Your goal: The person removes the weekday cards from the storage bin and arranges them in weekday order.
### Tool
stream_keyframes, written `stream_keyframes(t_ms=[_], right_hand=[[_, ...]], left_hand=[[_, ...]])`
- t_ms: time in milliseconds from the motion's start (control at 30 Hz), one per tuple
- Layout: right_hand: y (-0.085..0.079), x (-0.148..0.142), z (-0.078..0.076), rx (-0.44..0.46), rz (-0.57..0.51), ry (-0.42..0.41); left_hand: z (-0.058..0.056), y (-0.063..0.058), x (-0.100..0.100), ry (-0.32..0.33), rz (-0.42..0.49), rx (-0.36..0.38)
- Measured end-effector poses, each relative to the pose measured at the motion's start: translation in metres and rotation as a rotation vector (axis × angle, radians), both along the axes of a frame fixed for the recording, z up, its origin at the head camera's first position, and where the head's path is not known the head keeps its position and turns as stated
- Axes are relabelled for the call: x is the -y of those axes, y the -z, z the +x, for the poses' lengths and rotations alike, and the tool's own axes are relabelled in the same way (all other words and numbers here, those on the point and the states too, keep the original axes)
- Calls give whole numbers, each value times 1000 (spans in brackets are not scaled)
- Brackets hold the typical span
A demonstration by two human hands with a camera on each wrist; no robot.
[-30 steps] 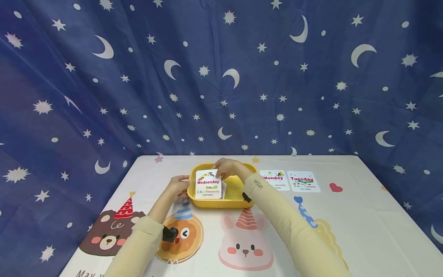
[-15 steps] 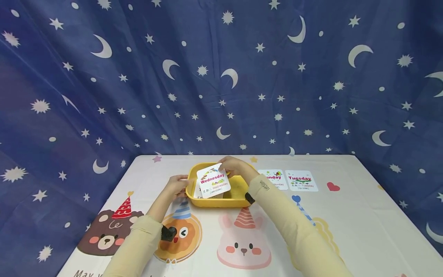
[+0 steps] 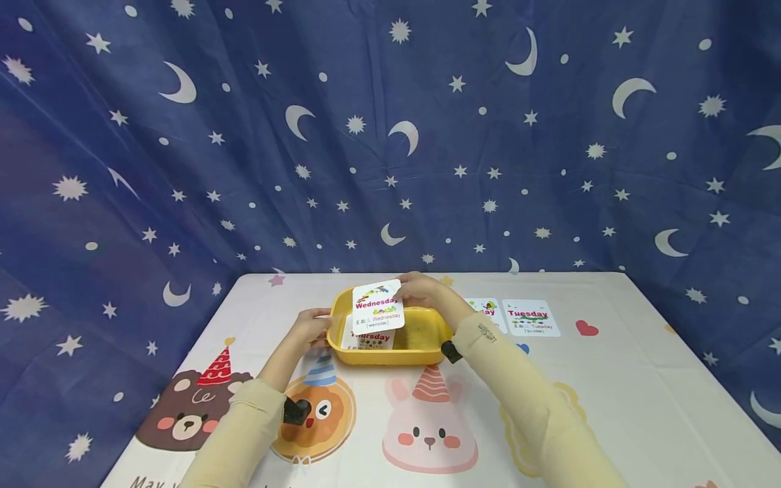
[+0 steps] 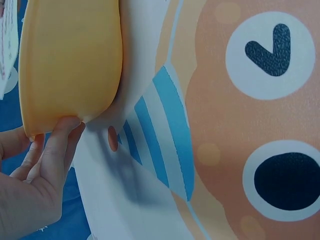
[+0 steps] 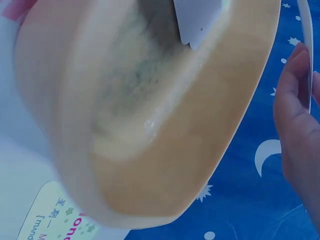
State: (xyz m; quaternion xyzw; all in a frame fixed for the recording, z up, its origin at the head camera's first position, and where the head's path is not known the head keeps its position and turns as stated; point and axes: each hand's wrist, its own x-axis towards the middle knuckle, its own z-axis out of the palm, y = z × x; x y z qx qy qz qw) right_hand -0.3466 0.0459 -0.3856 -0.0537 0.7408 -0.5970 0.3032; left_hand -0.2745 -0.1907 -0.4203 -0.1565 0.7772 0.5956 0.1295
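A white card printed "Wednesday" [image 3: 377,315] is pinched at its right edge by my right hand [image 3: 421,290], held above a yellow tray [image 3: 421,357]. In the right wrist view the card [image 5: 306,30] appears edge-on between thumb and fingers. My left hand [image 3: 310,329] grips the left end of the tray, its fingertips under the rim in the left wrist view, where the tray's side [image 4: 70,65] looks tilted by the camera angle. Inside the tray, at its left, lies a "Thursday" card [image 3: 372,339], partly covered by the held card.
Right of the tray, a "Monday" card [image 3: 495,313], partly behind my right sleeve, and a "Tuesday" card [image 3: 531,318] lie side by side. The white tablecloth [image 3: 634,407] has cartoon animals printed on it. A blue star-and-moon curtain [image 3: 390,135] hangs behind the table.
My right hand has lifted the "Wednesday" card up and slightly right, uncovering the "Thursday" card. The held card tilted, then came nearly straight. My left hand stays on the tray.
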Motion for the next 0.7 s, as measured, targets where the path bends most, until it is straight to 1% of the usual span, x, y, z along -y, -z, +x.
stream_keyframes(t_ms=[33,67,167,233,267,300,467,567,700], right_hand=[[1,-2,0,-7,7,3],[6,-6,-6,-19,-7,-12],[11,-11,-8,-47,-4,10],[10,-14,-5,-49,-5,40],[9,-15,-3,-46,-8,58],[3,-15,4,-36,7,96],[-8,-24,16,5,9,189],[-13,-32,20,19,-1,218],[-17,-44,23,18,-25,215]], left_hand=[[0,0,0,-3,1,1],[0,1,0,-4,2,2],[0,2,0,0,14,-6],[0,2,0,3,19,-11],[0,2,0,5,21,-11],[0,2,0,5,21,-12],[0,3,-2,1,20,-11],[0,3,-2,3,28,-18],[1,2,-2,-4,30,-28]])
